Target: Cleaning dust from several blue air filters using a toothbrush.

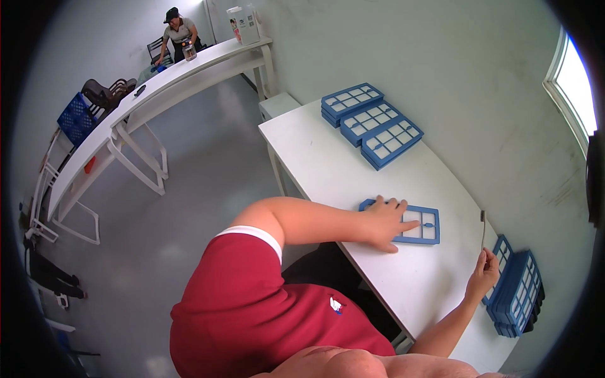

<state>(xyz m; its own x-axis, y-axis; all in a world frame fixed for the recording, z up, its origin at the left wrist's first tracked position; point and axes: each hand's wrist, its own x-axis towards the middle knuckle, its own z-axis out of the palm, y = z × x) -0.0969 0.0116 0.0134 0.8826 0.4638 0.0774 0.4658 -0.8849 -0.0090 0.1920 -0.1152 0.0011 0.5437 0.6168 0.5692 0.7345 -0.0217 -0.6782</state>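
Note:
A filter panel with a blue frame and white gridded cells lies flat on the white table in front of me. My left hand rests on top of it, fingers spread, covering its left and middle part. Off to the right, my right hand pinches a thin-handled brush. The brush stands nearly upright, with its small dark head at the top, apart from the panel.
Stacked blue filter panels sit at the table's far end by the wall. More stacked panels stand at the right. Across the floor, a person is behind a long white table with a box on it.

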